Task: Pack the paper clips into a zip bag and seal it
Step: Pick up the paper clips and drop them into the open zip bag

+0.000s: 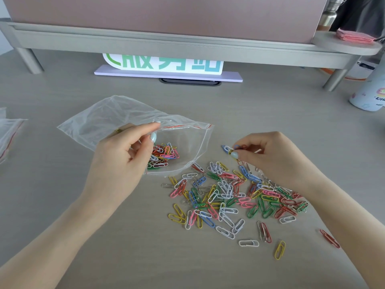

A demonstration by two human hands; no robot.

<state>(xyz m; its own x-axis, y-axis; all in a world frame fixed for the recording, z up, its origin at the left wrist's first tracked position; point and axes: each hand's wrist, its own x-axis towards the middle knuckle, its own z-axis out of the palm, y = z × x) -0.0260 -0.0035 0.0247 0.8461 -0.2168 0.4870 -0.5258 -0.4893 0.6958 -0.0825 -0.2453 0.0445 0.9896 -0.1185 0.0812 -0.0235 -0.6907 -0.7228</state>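
The zip bag [116, 119] is thin clear plastic film, crinkled and faintly glossy, with a red line along its mouth. The paper clips [229, 195] look like wire in a smooth coloured coating, lightly shiny. The desk [83, 236] is matt grey with a faint wood-like grain. At far right a bottle [330, 14] shows brushed metal, and the shelf [166, 41] looks smooth and matt.

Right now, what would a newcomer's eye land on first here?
The bright scatter of loose clips on the desk at lower right. Next, the clear bag at centre left, its mouth held open by the left hand, with a small heap of clips inside. The right hand pinches a few clips just beside the mouth.
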